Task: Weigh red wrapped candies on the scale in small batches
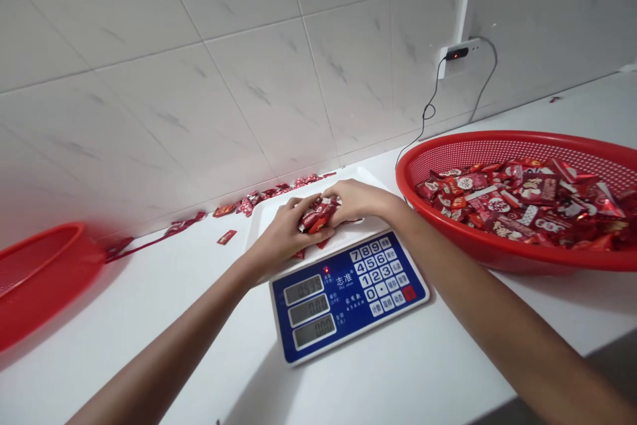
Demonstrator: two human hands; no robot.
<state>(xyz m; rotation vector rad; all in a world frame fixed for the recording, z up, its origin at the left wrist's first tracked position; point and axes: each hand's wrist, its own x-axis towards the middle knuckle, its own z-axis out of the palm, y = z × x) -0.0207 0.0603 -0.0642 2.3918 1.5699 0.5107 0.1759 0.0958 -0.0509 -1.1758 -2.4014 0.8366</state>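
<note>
Over the white pan [365,233] of a digital scale [348,292], my two hands close around a bunch of red wrapped candies [317,214]. My left hand [286,229] grips the bunch from the left, fingers curled over it. From the right, my right hand [351,201] holds the same bunch, its fingertips partly hidden behind the candies. A few more red wrappers show on the pan beneath my hands. The scale's blue panel faces me with its number keys and three lit displays; the top one reads about 0.535.
A large red basket [497,249] full of wrapped candies stands at the right. Another red basket [44,279] is at the left edge. Loose candies [249,203] lie along the tiled wall behind the scale. A cable [428,110] hangs from the wall socket [458,59].
</note>
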